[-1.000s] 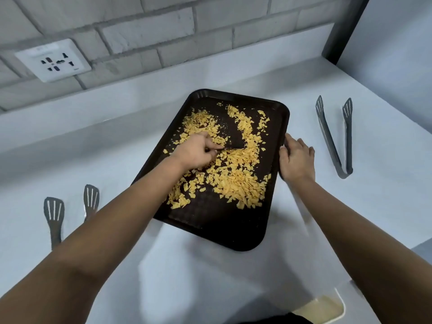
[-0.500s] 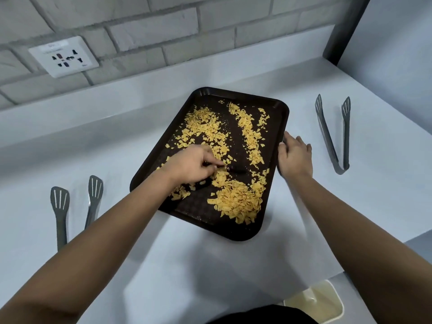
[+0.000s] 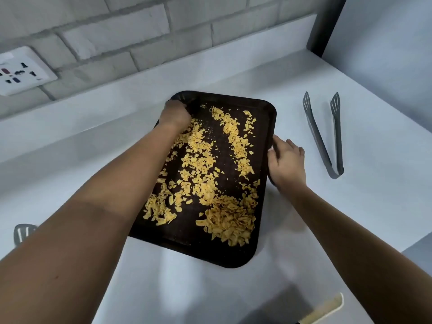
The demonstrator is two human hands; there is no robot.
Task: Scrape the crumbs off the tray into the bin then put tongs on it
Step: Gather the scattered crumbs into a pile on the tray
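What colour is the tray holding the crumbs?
Dark brown, nearly black tray; the head view shows it best.

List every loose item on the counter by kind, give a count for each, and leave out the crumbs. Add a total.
Dark tray: 1
Grey tongs: 2, one pair to the right of the tray, one at the left edge, mostly hidden by the forearm
Total: 3
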